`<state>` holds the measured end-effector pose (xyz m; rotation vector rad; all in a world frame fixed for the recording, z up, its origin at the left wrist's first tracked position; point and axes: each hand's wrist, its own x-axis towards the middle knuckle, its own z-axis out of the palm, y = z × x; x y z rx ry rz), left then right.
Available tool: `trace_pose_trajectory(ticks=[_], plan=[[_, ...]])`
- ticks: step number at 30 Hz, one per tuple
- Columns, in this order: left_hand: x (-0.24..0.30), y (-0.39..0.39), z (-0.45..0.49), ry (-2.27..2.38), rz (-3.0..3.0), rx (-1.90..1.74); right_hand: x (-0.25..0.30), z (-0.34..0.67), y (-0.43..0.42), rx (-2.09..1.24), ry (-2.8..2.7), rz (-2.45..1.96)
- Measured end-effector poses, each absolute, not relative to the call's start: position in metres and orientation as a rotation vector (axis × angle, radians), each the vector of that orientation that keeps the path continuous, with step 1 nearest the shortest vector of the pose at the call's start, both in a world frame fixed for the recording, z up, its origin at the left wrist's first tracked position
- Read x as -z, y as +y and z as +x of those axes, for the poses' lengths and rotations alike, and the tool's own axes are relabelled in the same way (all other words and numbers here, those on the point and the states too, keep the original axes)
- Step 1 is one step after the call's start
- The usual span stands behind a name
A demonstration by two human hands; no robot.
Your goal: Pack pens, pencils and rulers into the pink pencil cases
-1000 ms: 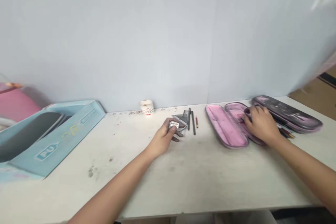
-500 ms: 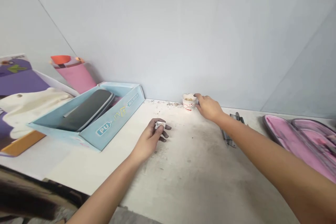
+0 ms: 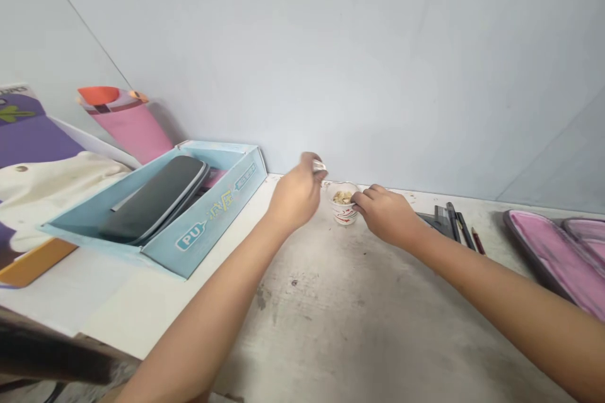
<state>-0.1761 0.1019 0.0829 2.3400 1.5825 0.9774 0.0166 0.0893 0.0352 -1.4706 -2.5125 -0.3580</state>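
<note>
My left hand [image 3: 297, 195] is raised and pinches a small silver pencil sharpener [image 3: 319, 166] in its fingertips, just up and left of the cup's rim. A white paper cup [image 3: 343, 211] with a red pattern holds tan shavings. My right hand [image 3: 385, 214] grips the cup's right side with its fingers. The cup stands near the back of the white table [image 3: 331, 308], a little forward of the wall.
A pale blue open box [image 3: 208, 239] holding a dark grey case [image 3: 151, 198] stands left. Dark pens and a set square [image 3: 449, 221] lie right, beside an open pink-lined case [image 3: 558, 258]. A pink bottle [image 3: 125, 126] and white cloth [image 3: 57, 189] lie beyond the box.
My view has swung left. My right hand has gone from the pink case to the cup, which now sits forward of the wall. My left hand has lifted the sharpener over to the cup.
</note>
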Motion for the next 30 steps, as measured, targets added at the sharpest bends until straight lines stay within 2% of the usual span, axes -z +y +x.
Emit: trace_pose_trajectory(ticks=[4,8,11,18,23,27,30], plan=[[-0.075,0.105,-0.167,1.536,2.617,-0.447,-0.030,0.015,0.091,0.397,-2.533,-1.433],[-0.072,0.105,-0.167,1.619,2.608,-0.602,-0.027,0.015,0.091,0.404,-2.538,-1.447],[-0.068,0.105,-0.167,1.611,2.559,-0.531,-0.029,0.014,0.090,0.352,-2.536,-1.475],[-0.070,0.102,-0.168,1.290,2.013,-0.877,-0.046,0.023,0.111,0.301,-2.410,-1.642],[-0.074,0.089,-0.159,1.146,1.889,-0.916,-0.047,0.034,0.124,0.223,-2.351,-1.779],[-0.076,0.079,-0.146,1.116,1.919,-0.928,-0.053,0.046,0.110,0.141,-2.211,-1.638],[-0.077,0.075,-0.128,1.118,1.883,-0.962,-0.060,0.059,0.088,-0.051,-2.118,-1.417]])
